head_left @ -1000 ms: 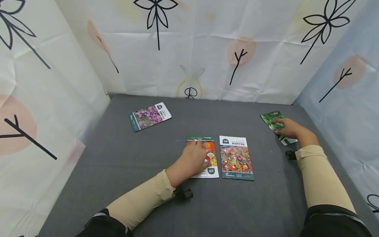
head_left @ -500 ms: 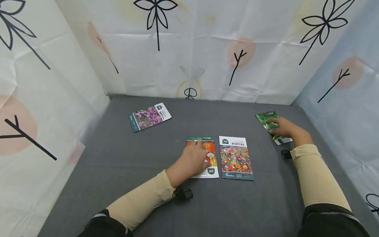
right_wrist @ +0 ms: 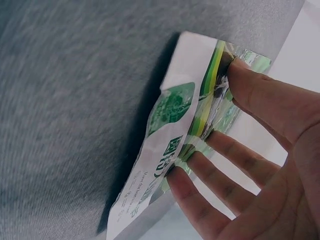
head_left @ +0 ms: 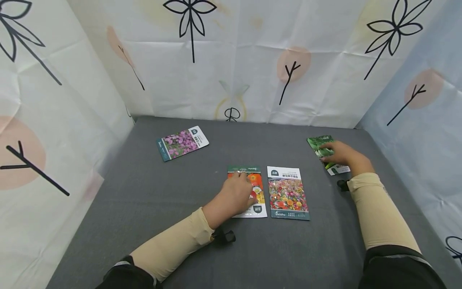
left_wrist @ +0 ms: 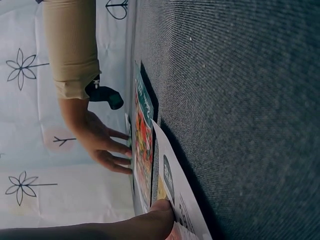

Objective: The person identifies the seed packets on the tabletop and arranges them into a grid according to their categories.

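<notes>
My left hand (head_left: 236,194) rests over a seed packet with an orange, red and yellow picture (head_left: 258,182), fingers bent lightly across it. In the left wrist view its thumb (left_wrist: 155,220) presses the packet's white end. At the far right, my right hand (head_left: 341,155) touches a green seed packet (head_left: 319,142) with spread fingertips and thumb. The right wrist view shows that packet's white end with green print (right_wrist: 175,112), a little wavy along its edge. A wildflower seed packet (head_left: 288,192) lies flat just right of the left hand's packet.
A seed packet with purple flowers (head_left: 182,142) lies slanted at the back left of the grey table (head_left: 173,257). Patterned white cloth walls (head_left: 238,60) stand behind and at both sides. Small black devices (head_left: 224,237) are strapped under the wrists.
My right hand has slid the green packet leftward over the table. The left hand and the other packets have stayed in place.
</notes>
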